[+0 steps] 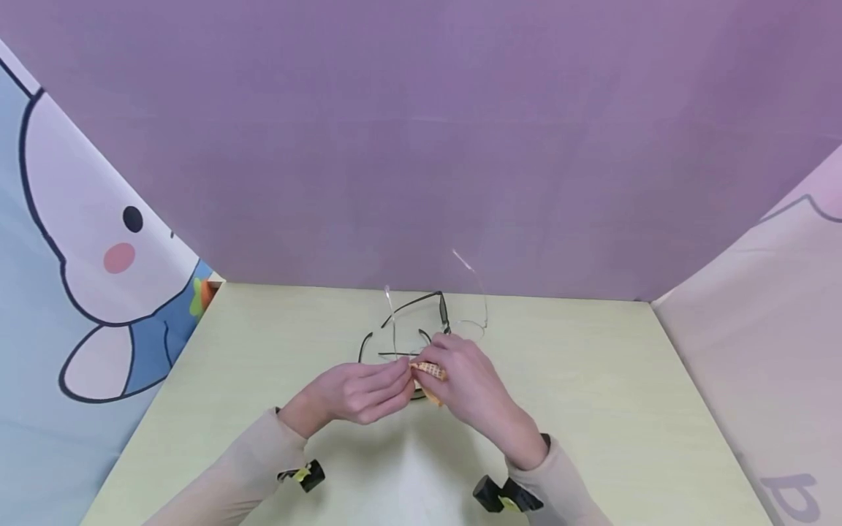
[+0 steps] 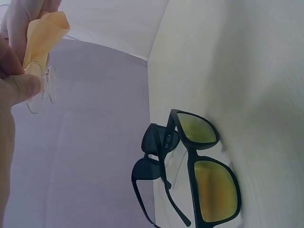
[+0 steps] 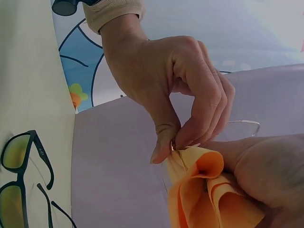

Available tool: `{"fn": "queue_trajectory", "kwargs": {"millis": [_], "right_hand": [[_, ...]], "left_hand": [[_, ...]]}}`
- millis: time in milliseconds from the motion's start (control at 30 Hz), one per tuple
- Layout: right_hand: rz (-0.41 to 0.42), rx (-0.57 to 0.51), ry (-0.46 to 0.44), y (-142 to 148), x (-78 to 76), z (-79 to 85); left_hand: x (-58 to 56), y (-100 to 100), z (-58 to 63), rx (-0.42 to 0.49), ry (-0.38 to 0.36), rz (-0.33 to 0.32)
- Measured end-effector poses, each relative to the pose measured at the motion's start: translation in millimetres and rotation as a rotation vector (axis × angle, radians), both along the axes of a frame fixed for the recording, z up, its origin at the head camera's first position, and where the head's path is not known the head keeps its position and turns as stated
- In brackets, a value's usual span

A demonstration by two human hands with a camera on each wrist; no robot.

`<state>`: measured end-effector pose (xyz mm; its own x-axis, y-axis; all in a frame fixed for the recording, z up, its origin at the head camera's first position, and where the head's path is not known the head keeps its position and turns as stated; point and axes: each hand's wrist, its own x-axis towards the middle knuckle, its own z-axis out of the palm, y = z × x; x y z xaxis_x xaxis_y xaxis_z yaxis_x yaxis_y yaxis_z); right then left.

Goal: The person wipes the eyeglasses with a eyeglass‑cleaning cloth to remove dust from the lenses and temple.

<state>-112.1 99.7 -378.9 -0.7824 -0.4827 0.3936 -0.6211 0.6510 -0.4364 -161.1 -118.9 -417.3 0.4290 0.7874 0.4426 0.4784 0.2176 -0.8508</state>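
Thin clear-lensed wire eyeglasses [image 2: 52, 85] are held up above the table between both hands. At the rim's end, my left hand [image 1: 365, 393] pinches them between thumb and fingers, plain in the right wrist view. An orange cloth [image 3: 192, 183] is bunched in my right hand [image 1: 472, 376], whose fingers grip it around a lens. One side of the cloth [image 1: 430, 370] shows a checked pattern in the head view. The long thin temples of the eyeglasses point away from me. Folds of cloth and the fingers hide part of the lenses.
Black-framed sunglasses with yellow mirrored lenses [image 2: 216, 190] lie on the pale table [image 1: 592, 409] below the hands. Behind them sits a second dark-lensed pair [image 2: 146, 168]. A purple panel [image 1: 421, 146] stands at the table's back, with printed cloth walls at both sides.
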Motion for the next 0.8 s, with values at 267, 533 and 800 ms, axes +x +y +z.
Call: {"fn": "queue_trajectory", "kwargs": {"millis": [267,533,800], "right_hand": [[-0.075,-0.006,-0.005,-8,-2.2,-0.7],[-0.184,0.032,0.058,-19,-3.3,-4.8],[-0.286,0.07,0.18,-14,-3.4,-13.4]], "left_hand": [[0.4,-2,-0.1,-0.004,0.0,0.021],[0.1,-3,-1.9,-0.019,-0.032,0.012],[4.9,1,-0.6,-0.012,-0.057,0.018]]}}
